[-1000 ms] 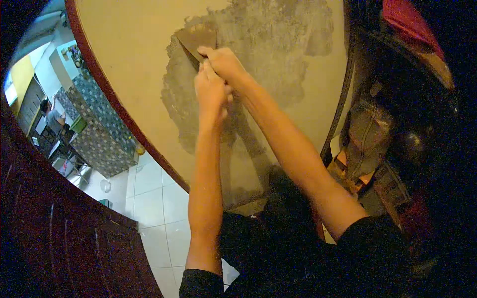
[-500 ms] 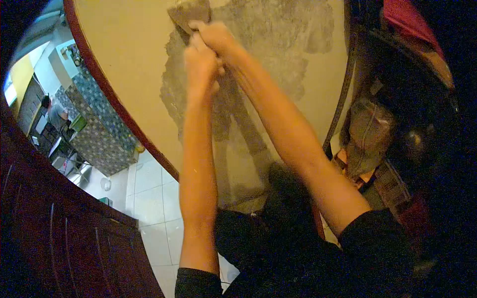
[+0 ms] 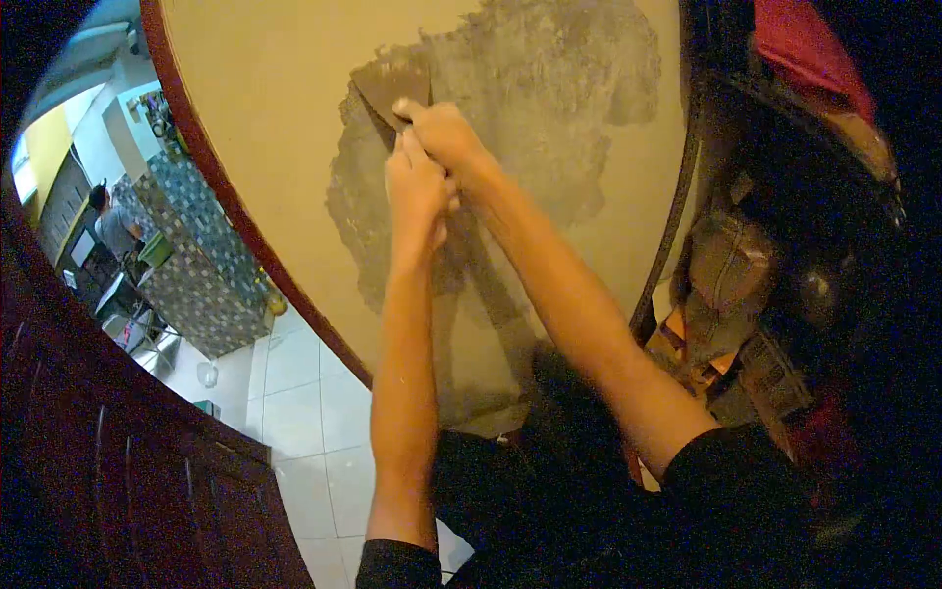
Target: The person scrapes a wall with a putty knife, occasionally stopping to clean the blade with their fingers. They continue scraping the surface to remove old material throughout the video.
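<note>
Head view shows, from the left, a dark panelled door (image 3: 147, 452), then a bright room where a person (image 3: 118, 231) is beside a mosaic-tiled wall (image 3: 201, 285), with pale floor tiles (image 3: 299, 422) below. Red-brown trim (image 3: 221, 182) borders a yellow wall (image 3: 265, 128) bearing a rough, ragged-edged grey patch (image 3: 549, 128). Against the patch's upper-left part lies a scraper (image 3: 400, 79), its broad blade edge pointing up the wall, its long axis running from the hands upward and slightly left. The left hand (image 3: 417, 187), lower, and right hand (image 3: 444, 135), above it, clasp the mostly hidden handle together. Farther right are a bag (image 3: 731, 260) and red cloth (image 3: 814, 54).
</note>
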Available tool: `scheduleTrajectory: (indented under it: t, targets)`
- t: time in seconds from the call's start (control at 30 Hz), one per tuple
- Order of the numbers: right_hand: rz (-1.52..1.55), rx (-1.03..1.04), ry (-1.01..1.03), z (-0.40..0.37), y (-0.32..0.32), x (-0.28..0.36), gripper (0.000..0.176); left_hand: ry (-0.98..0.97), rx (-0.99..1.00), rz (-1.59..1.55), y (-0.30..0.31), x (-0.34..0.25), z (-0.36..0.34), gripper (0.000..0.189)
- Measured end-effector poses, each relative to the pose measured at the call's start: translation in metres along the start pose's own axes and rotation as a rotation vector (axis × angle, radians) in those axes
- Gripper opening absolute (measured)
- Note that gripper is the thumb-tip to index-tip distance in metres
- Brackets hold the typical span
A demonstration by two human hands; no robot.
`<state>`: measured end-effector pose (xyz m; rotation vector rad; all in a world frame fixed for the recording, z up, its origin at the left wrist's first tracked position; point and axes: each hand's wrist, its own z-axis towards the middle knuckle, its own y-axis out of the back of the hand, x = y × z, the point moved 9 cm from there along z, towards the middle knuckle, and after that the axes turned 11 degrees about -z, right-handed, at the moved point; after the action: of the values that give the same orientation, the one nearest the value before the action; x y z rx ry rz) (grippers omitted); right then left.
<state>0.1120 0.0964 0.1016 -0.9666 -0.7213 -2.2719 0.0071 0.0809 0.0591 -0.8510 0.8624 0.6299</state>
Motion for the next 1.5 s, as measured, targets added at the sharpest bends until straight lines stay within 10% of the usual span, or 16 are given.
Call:
scheduleTrajectory:
  t: [0.1, 0.3, 0.4, 0.67, 0.9, 0.97, 1.37, 1.5]
  targets:
    - [-0.366, 0.029, 0.369, 0.013, -0.001, 0.027, 0.035, -0.084, -0.016, 0.026, -0.010, -0.015, 0.000, 0.034]
    - [-0.070, 0.107, -0.074, -0.016, 0.001, -0.007, 0.037, 0.004, 0.035, -0.107, -0.008, 0.005, -0.019, 0.037]
    - [-0.383, -0.060, 0.387, -0.005, 0.002, 0.027, 0.027, -0.012, -0.022, 0.142, -0.004, -0.004, -0.002, 0.036]
    - [0.150, 0.090, -0.054, 0.019, 0.003, 0.065, 0.030, -0.159, 0.080, -0.048, -0.019, -0.066, 0.026, 0.043]
    - [-0.312, -0.100, 0.383, -0.029, 0.004, 0.025, 0.035, -0.112, 0.007, 0.127, 0.001, 0.000, -0.015, 0.034]
    - [-0.080, -0.043, 0.045, -0.030, 0.010, 0.014, 0.041, -0.004, -0.025, 0.018, 0.004, 0.005, -0.016, 0.030]
    - [0.078, -0.048, -0.139, -0.018, 0.016, 0.017, 0.048, 0.037, 0.039, -0.043, -0.008, -0.010, -0.006, 0.041]
    - [-0.004, -0.111, 0.109, -0.004, 0.013, 0.011, 0.048, 0.053, 0.036, -0.064, -0.005, 0.001, -0.009, 0.039]
